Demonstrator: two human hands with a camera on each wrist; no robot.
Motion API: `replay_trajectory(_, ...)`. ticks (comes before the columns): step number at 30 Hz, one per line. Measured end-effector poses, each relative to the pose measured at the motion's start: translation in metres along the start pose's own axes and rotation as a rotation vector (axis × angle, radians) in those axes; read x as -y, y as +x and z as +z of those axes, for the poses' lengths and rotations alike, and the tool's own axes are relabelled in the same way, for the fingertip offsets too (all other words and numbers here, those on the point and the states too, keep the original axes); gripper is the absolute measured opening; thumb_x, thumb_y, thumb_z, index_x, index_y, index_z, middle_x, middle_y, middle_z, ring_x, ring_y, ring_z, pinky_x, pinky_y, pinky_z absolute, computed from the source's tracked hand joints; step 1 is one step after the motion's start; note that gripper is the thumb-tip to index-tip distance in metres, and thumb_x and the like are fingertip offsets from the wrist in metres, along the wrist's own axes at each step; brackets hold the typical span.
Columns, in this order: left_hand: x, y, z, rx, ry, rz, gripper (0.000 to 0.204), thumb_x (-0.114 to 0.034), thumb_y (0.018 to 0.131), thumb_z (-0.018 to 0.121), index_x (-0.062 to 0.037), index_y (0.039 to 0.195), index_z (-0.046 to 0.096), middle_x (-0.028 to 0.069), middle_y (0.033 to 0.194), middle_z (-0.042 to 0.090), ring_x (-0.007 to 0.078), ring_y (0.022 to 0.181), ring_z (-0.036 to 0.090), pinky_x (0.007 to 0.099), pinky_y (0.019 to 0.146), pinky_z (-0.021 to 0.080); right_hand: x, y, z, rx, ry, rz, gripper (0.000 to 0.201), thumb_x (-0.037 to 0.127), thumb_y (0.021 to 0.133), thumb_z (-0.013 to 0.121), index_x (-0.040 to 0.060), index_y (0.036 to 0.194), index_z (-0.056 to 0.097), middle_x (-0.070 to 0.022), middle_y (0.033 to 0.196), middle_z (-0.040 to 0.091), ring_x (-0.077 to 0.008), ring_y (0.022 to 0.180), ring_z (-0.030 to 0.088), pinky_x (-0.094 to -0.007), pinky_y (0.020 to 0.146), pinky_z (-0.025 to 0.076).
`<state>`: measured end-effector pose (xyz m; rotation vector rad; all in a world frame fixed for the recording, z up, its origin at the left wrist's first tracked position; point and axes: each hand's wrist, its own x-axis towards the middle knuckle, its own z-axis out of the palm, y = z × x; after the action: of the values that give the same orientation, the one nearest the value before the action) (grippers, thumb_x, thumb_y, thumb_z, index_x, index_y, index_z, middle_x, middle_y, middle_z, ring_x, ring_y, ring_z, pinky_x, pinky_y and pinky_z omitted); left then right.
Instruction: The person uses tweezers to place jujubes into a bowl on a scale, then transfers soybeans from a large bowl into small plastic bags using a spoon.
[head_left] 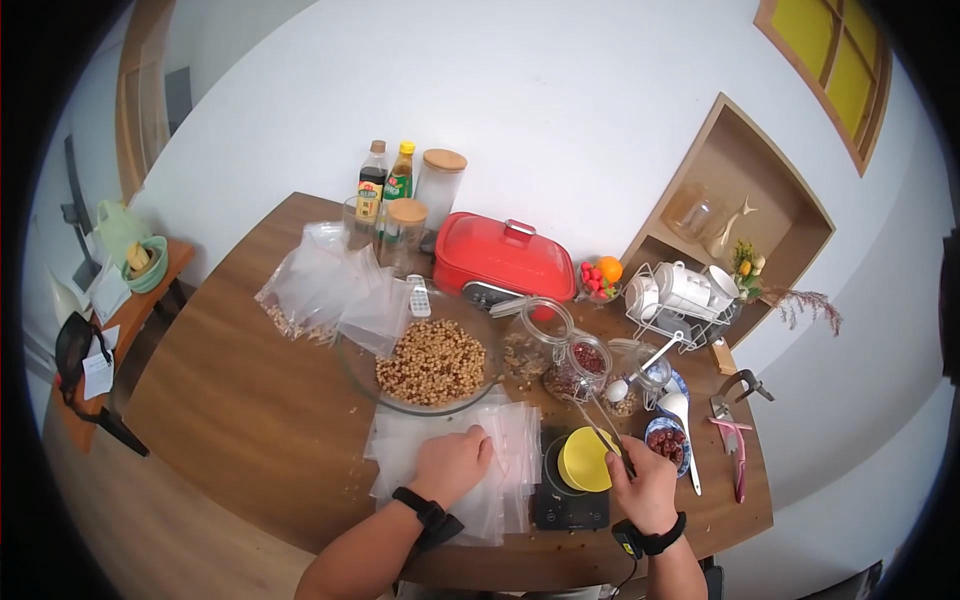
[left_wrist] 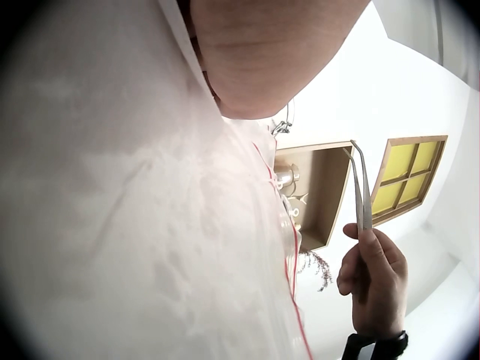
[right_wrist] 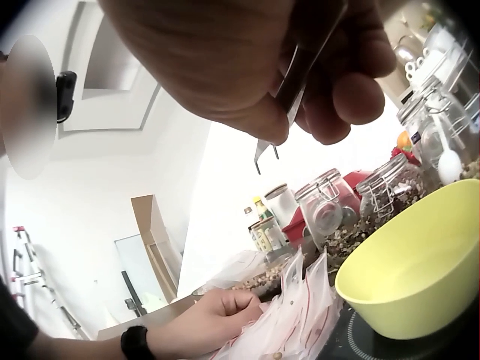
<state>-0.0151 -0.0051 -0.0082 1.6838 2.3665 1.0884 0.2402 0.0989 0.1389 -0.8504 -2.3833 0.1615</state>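
Silvery tweezers (left_wrist: pixel 367 214), slim and bent-tipped, lie in the right grip (left_wrist: pixel 379 281).

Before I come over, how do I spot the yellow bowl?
Find the wooden table, then the black scale near its edge. The yellow bowl sits on that scale. It's plain, while the blue-and-white bowl beside it holds dark red pieces.
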Motion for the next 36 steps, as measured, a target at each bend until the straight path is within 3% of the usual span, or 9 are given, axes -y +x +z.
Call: replay_trajectory(36,-0.002,0.001,0.001,-0.028,0.025,-0.008,0.019,-0.026,0.1,0.068,-0.0098,0.091,0.071,0.0136,0.066,0.072,0.0359,0.06,0.071,0.0504,0.057,0.056,-0.017,-0.015,0.021,0.098,-0.029,0.026,0.026,0.02,0.096,0.078,0.0027,0.115,0.074,-0.0179,0.081,0.075,-0.0377,0.071,0.074,-0.0458,0.063,0.057)
